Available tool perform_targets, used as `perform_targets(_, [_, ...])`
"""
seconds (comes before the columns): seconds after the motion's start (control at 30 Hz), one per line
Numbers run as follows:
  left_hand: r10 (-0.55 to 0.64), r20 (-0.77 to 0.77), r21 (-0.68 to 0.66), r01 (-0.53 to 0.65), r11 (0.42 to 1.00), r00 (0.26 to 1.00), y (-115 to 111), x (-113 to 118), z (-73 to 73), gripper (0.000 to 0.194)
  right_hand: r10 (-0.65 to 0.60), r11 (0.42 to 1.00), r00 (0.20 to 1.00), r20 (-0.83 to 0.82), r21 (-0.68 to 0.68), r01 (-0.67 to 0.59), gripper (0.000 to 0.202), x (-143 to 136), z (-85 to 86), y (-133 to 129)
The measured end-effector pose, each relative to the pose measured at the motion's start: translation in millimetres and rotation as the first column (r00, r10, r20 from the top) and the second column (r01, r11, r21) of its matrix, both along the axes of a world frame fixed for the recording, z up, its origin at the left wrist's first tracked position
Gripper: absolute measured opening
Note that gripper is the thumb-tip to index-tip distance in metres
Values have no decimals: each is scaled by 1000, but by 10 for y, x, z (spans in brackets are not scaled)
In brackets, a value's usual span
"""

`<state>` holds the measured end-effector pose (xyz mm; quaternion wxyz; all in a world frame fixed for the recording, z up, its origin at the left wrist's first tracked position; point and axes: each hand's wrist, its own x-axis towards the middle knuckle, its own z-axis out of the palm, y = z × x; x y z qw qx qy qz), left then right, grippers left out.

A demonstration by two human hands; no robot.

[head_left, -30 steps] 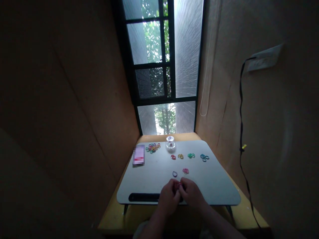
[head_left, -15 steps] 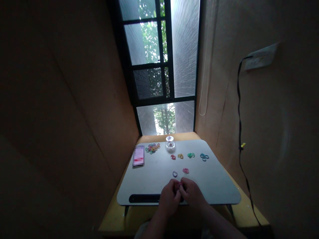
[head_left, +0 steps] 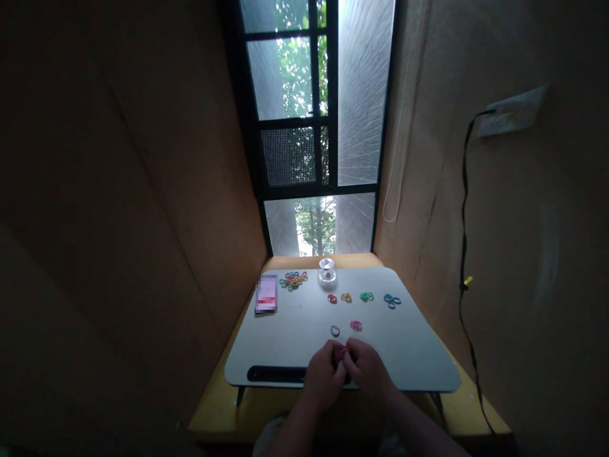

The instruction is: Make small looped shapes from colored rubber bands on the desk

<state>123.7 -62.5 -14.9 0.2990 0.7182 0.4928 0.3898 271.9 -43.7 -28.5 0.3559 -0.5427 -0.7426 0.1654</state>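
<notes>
My left hand (head_left: 323,374) and my right hand (head_left: 368,368) meet over the near edge of the white table (head_left: 276,339). Between their closed fingertips shows a bit of a pink hair tie (head_left: 343,352); most of it is hidden. Just beyond the fingers lies a single purple hair tie (head_left: 335,331), with a small pile of pink hair ties (head_left: 356,325) to its right. Farther back, a row holds red hair ties (head_left: 332,298), yellow hair ties (head_left: 346,297), green hair ties (head_left: 366,296) and teal hair ties (head_left: 392,301).
A mixed heap of hair ties (head_left: 294,280) lies at the back left, near a pink-and-white packet or phone (head_left: 266,294), blurred out. A clear round container (head_left: 327,277) stands at the back. The table has a black slot (head_left: 276,374). A black cable (head_left: 464,222) hangs down the right wall.
The view has shifted slightly. Both hands stay together at the pink hair tie, with barely any finger movement; the piles on the table are unchanged.
</notes>
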Motion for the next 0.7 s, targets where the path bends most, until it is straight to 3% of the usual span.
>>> perform_targets(0.7, [35, -18, -8, -35, 999, 999, -31, 13, 52, 8, 20, 1000, 1000, 9, 1, -20, 18, 4, 14, -9])
